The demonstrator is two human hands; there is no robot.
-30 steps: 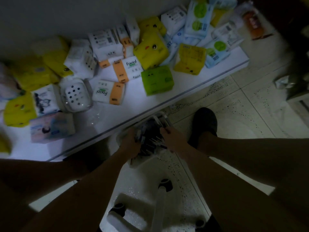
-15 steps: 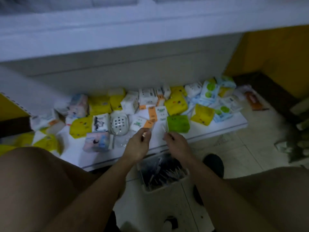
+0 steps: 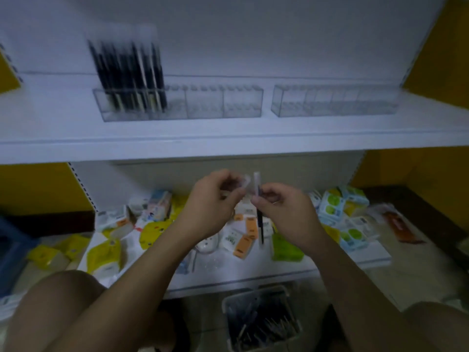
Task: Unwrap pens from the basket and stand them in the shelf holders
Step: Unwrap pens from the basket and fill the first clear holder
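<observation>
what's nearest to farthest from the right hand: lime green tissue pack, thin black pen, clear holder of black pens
1. thin black pen, in the right hand
2. lime green tissue pack, just below
3. clear holder of black pens, upper left shelf

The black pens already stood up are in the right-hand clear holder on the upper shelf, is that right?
No. The head view shows the black pens standing in the left-hand clear holder on the upper shelf; the right-hand holder holds none.
</observation>
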